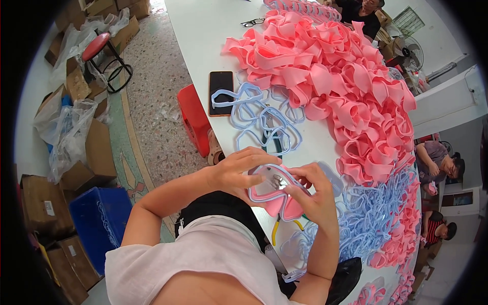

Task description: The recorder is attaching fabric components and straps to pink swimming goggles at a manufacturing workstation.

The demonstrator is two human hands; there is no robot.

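Observation:
Between my two hands, above the table's near edge, is a goggle-shaped frame [292, 208] with a light blue rim and pink soft lining. My left hand [239, 170] is curled round its left side, fingers over the upper rim. On the right side my right hand [314, 192] pinches the rim, thumb on the near face. Loose light blue goggle rims [243, 122] lie just beyond my hands, over a dark tool. A yellow-handled tool, seemingly pliers [275, 233], sits below the frame, partly hidden.
A large heap of pink bands [325, 66] covers the far table, with a pile of light blue rims [368, 213] at right. A phone [221, 81] and glasses [252, 22] lie at left. A red stool [192, 122] and blue bin [96, 223] stand on the floor. Several people sit nearby.

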